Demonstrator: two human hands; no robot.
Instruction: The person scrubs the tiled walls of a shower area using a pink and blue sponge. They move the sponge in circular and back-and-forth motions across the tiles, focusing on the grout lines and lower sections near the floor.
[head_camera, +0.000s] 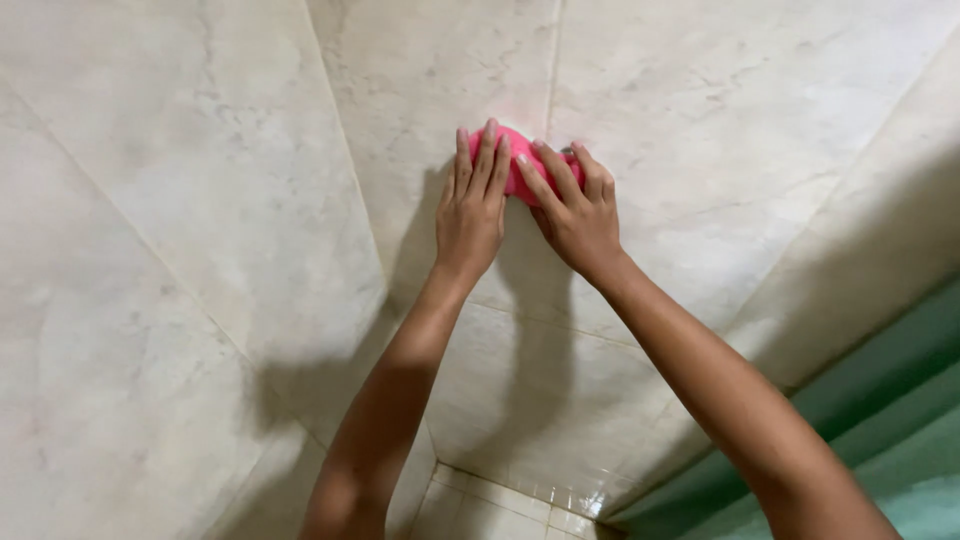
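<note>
A bright pink scrubbing pad or brush (521, 165) is pressed against the pale marbled wall tile (700, 120) at upper centre. My left hand (472, 205) lies over its left side with fingers stretched up across it. Beside it, my right hand (575, 215) covers the pad's right side, fingers curled over the top. Both hands press it flat to the wall, and most of the pad is hidden under the fingers. A small dark part shows at the pad's right end, by my right hand.
Tiled walls meet in a corner seam (345, 160) left of the hands. Small glossy floor tiles (500, 505) show at the bottom. A green surface (900, 420) fills the lower right. My arms cast shadows on the wall below.
</note>
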